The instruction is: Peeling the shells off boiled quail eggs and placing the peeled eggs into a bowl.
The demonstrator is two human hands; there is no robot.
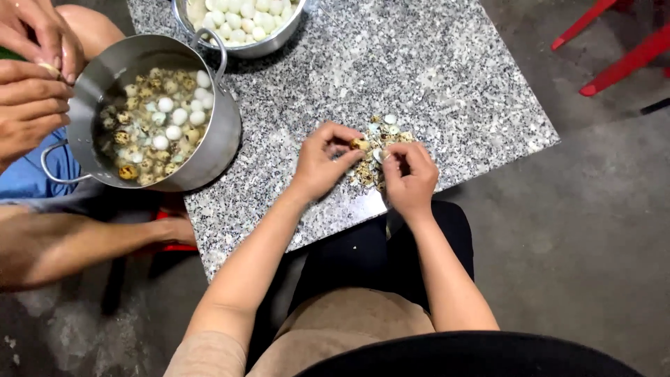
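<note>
Over the granite tabletop (447, 91), left hand (322, 162) is pinching a speckled quail egg (359, 144); right hand (410, 176) fingertips are pinching shell above the shell pile (377, 157), catching fragments.

Subject: the person wearing the head camera. Both forearms are bare from above the elbow down to the left hand (322, 162) and right hand (410, 176). No rings, watch, bracelets or gloves are visible on either hand or wrist. A short tan sleeve covers the left upper arm at the lower edge of the view. The same tan fabric runs across the torso. A dark, near-black garment covers the lap and legs. Fingernails appear short and unpainted.
</note>
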